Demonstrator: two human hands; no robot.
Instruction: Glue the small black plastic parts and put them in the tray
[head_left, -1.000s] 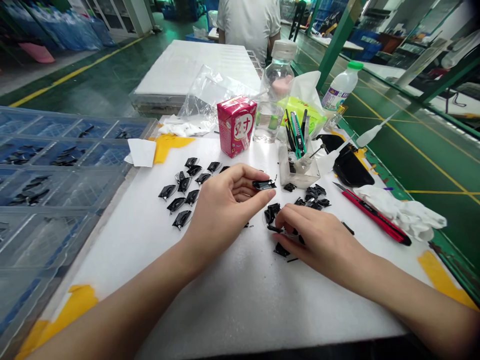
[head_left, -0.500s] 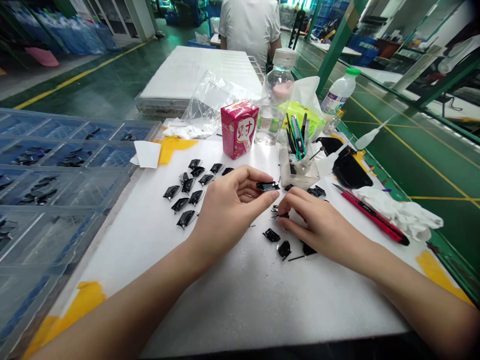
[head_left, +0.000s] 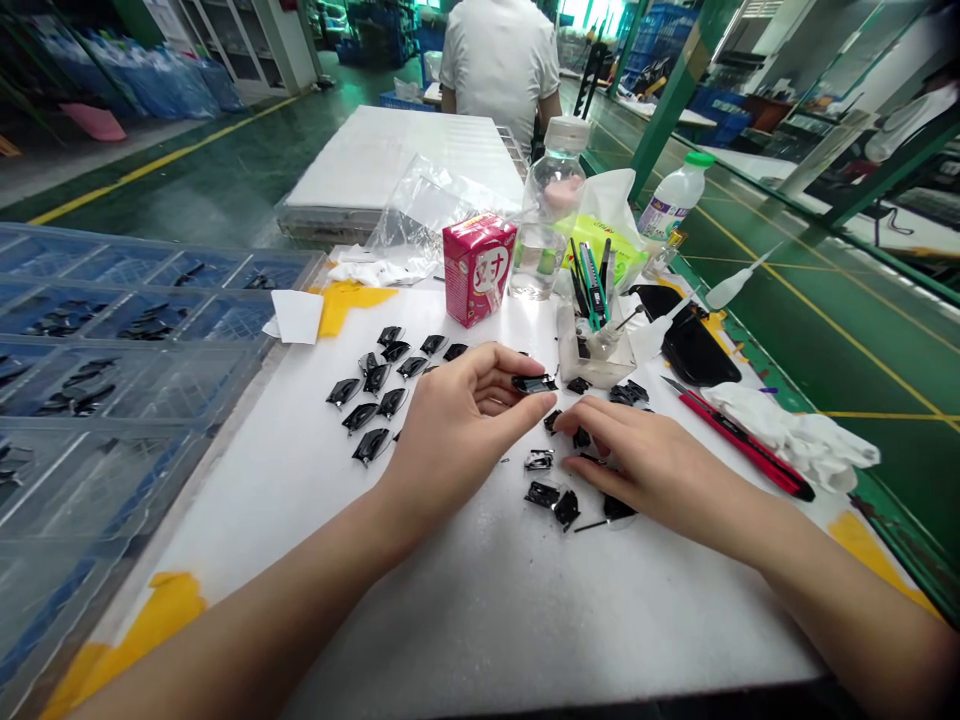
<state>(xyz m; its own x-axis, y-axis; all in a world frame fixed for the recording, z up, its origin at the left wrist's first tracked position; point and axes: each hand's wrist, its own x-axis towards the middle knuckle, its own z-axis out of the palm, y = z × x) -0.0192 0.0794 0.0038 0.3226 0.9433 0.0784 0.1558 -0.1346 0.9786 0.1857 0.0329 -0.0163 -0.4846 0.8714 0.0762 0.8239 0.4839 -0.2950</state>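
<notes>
My left hand [head_left: 461,415] pinches a small black glossy plastic part [head_left: 534,384] between thumb and fingertips, above the white foam sheet [head_left: 487,620]. To its left, several similar black parts [head_left: 360,417] lie in loose rows. My right hand [head_left: 645,465] rests flat-fingered on the sheet with nothing visibly held. Its fingertips are beside a scattered group of black pieces [head_left: 541,494], including a silver-faced piece [head_left: 538,460] and a thin black strip [head_left: 592,524]. Part of the group is hidden under my fingers.
A blue crate [head_left: 127,370] holding black parts stands along the left. Behind my hands are a pink carton [head_left: 478,270], a water bottle [head_left: 544,215] and a clear tool holder [head_left: 596,345]. A red utility knife [head_left: 742,445] and white gloves [head_left: 787,430] lie right.
My right hand has moved right and flattened, uncovering more black pieces. The silver-faced piece now shows in the open. My left hand keeps the same black part, and the view has tilted slightly.
</notes>
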